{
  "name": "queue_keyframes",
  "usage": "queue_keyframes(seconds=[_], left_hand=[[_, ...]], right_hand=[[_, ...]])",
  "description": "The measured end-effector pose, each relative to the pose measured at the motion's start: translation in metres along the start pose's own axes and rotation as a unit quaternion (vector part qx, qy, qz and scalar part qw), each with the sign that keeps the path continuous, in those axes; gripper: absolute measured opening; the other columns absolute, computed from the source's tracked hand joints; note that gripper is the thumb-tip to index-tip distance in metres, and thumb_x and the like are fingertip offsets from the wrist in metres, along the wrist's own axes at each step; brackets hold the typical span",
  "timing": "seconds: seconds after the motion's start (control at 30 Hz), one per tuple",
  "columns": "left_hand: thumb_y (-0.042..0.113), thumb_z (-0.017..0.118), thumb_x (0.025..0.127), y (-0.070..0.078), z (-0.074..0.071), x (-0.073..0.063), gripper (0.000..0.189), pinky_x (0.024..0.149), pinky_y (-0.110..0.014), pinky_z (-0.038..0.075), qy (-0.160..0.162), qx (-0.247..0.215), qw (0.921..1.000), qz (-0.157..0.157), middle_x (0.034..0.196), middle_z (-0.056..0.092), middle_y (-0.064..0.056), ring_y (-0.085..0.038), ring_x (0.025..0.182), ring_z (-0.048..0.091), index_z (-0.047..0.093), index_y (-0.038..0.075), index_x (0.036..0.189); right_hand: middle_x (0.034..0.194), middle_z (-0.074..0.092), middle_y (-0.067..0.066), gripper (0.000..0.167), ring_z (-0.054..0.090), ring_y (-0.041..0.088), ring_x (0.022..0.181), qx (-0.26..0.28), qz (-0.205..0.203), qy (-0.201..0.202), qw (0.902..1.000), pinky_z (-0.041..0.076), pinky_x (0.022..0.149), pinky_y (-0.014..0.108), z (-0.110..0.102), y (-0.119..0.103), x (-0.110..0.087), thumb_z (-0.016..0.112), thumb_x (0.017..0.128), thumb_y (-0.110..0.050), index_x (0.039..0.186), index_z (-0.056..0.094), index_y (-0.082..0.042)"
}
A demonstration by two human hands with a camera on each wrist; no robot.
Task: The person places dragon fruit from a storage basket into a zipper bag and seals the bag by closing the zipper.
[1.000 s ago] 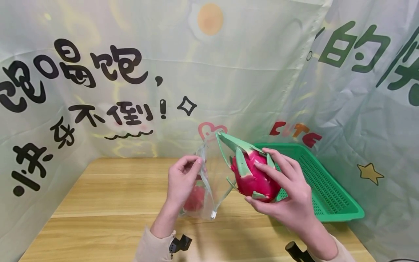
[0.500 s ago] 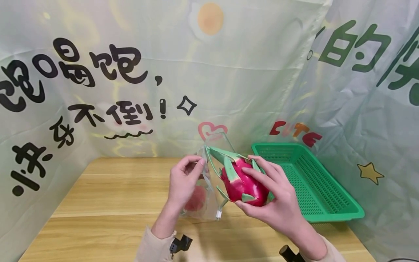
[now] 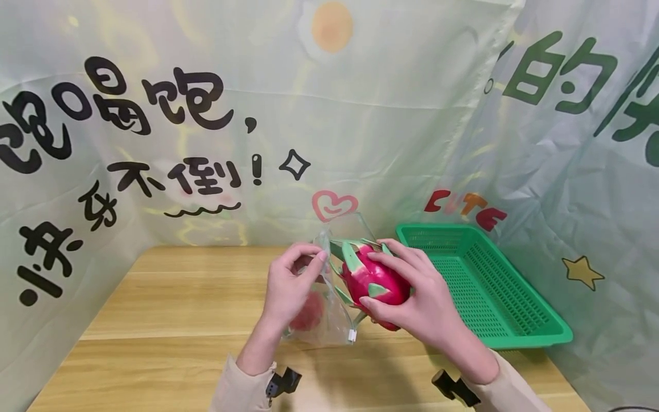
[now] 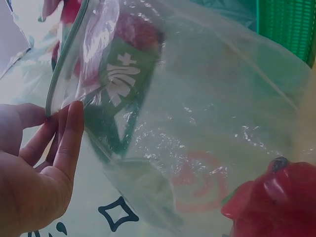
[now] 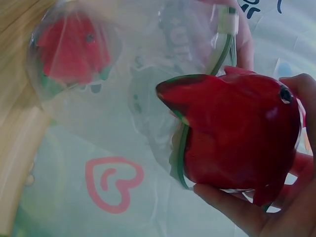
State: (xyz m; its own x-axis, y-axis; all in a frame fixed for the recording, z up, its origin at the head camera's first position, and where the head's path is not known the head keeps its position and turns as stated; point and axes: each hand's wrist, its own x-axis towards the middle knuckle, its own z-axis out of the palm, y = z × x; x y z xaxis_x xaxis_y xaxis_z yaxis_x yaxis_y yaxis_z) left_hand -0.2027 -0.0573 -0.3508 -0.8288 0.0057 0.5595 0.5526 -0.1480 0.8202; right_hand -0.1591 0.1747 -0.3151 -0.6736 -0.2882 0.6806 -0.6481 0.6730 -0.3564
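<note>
In the head view, the left grip (image 3: 288, 286) is pinching the rim of a clear bag (image 3: 337, 333), and the right grip (image 3: 424, 302) is curling round a red fruit (image 3: 373, 277) at the right of the bag's mouth, its leafy end pointing left. A second fruit (image 3: 307, 312) is lying low inside the bag, and a basket (image 3: 535, 341) is standing at the right of the tabletop (image 3: 180, 315). The held fruit is looking light and fairly stiff, its glossy skin perhaps slippery, so its round belly is probably offering the surest hold; the bag is looking thin and floppy, best taken by its rim

In the left wrist view, thumb and fingers are pressing together on the rim, the bagged fruit showing at lower right

In the right wrist view, the held fruit is overlapping the rim; whether it is reaching inside, I cannot tell. Two fruits, one bag and one basket are showing
</note>
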Motion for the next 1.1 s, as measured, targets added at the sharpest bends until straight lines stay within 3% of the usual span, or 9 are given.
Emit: queue_keyframes(seconds=[0.13,0.53,0.73,0.97,1.1], left_hand=[[0.003,0.073,0.096,0.0,0.0,-0.001,0.006,0.066,-0.033,0.064,-0.011,0.019,0.9997,0.004,0.093,0.066,-0.012,-0.015,0.076,0.066,0.074,-0.001,0.101],[0.008,0.075,0.096,0.002,-0.01,0.002,0.007,0.068,-0.03,0.064,0.009,0.061,0.998,-0.017,0.095,0.07,-0.007,-0.019,0.08,0.066,0.078,0.005,0.102],[0.007,0.074,0.096,0.001,-0.013,0.003,0.007,0.065,-0.039,0.065,0.023,0.06,0.9978,-0.012,0.093,0.069,-0.009,-0.017,0.075,0.064,0.077,0.004,0.101],[0.004,0.075,0.095,0.001,-0.011,0.002,0.005,0.063,-0.025,0.061,0.014,0.062,0.998,0.004,0.092,0.069,-0.007,-0.016,0.073,0.064,0.078,0.004,0.099],[0.003,0.075,0.094,0.004,-0.007,0.001,0.005,0.066,-0.026,0.062,0.01,0.051,0.9986,0.007,0.092,0.069,-0.009,-0.016,0.074,0.066,0.077,0.003,0.099]], right_hand=[[0.143,0.06,0.003,0.063,0.054,0.022,0.123,-0.005,0.024,-0.019,0.9995,0.063,0.075,0.043,0.007,0.0,0.011,0.094,0.073,-0.032,0.132,0.072,-0.027],[0.139,0.062,0.001,0.058,0.056,0.026,0.117,-0.02,0.116,-0.084,0.9895,0.063,0.073,0.041,0.014,-0.003,0.037,0.089,0.079,-0.044,0.132,0.071,-0.031],[0.136,0.064,-0.003,0.054,0.056,0.024,0.115,-0.008,0.14,-0.095,0.9856,0.061,0.071,0.034,0.007,-0.003,0.044,0.086,0.083,-0.047,0.132,0.072,-0.03],[0.132,0.065,0.0,0.054,0.061,0.026,0.11,0.039,0.179,-0.084,0.9795,0.064,0.072,0.038,-0.007,-0.006,0.054,0.083,0.086,-0.046,0.135,0.068,-0.028],[0.126,0.067,0.002,0.055,0.065,0.027,0.104,0.058,0.213,-0.092,0.971,0.065,0.071,0.038,-0.011,-0.011,0.06,0.08,0.087,-0.052,0.135,0.066,-0.028]])
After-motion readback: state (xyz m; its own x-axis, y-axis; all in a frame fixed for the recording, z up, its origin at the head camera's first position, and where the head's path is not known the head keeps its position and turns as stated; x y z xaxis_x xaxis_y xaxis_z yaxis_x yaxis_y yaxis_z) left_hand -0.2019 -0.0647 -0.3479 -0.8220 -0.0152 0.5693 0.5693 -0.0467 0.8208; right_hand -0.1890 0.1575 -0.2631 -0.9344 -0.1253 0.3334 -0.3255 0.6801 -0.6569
